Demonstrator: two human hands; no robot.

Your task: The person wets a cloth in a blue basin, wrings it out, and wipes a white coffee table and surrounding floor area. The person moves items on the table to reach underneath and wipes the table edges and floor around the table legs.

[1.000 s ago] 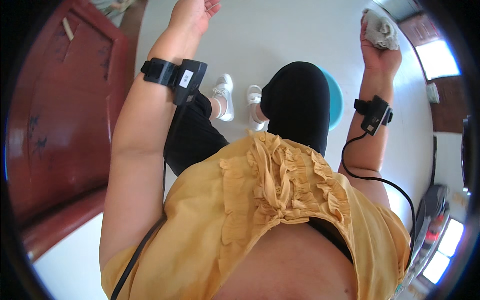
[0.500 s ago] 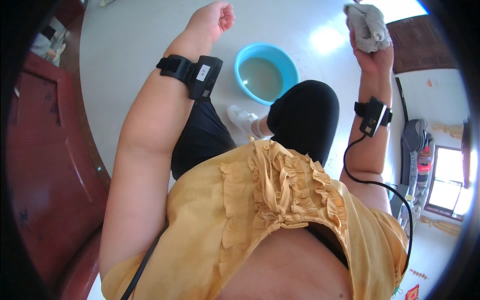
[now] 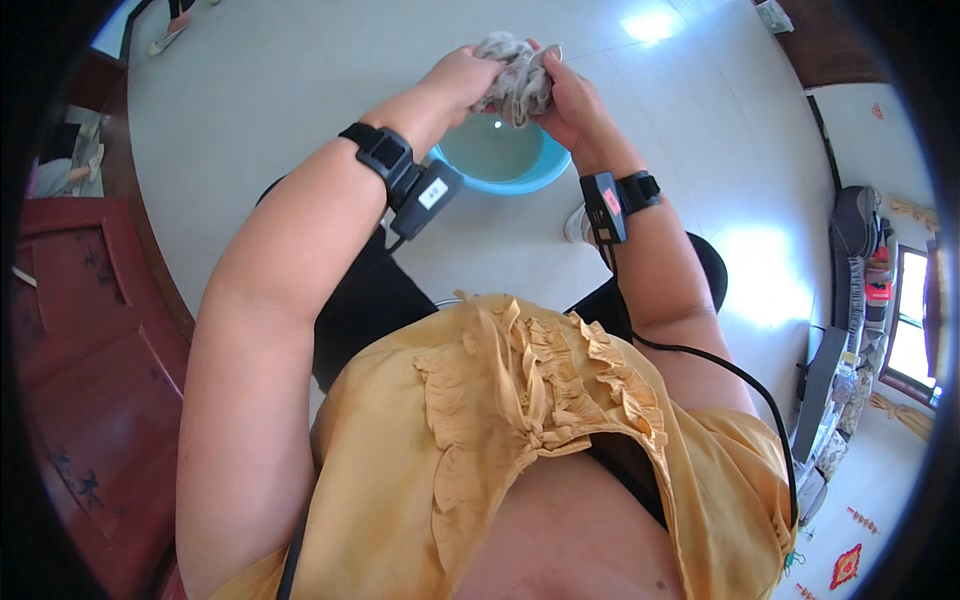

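Observation:
A crumpled greyish cloth [image 3: 517,84] is bunched between my two hands, above the far rim of a light-blue basin [image 3: 515,187]. My left hand [image 3: 466,80] closes on its left side, and my right hand [image 3: 575,98] grips its right side with the thumb on top. Cloudy water [image 3: 490,150] lies in the basin, which stands on the floor in front of me. The hands and cloth cover the basin's far part. Some fingers are hidden behind the cloth.
A dark red wooden door or panel [image 3: 100,370] stands close on my left. Another person's foot [image 3: 165,42] shows at the far left. My shoe [image 3: 577,225] is beside the basin. On the right, several items line the wall, among them a grey box [image 3: 818,390].
My right hand has brought the cloth from the far right to over the basin. My left hand, a loose fist before, has moved in and taken hold of the cloth.

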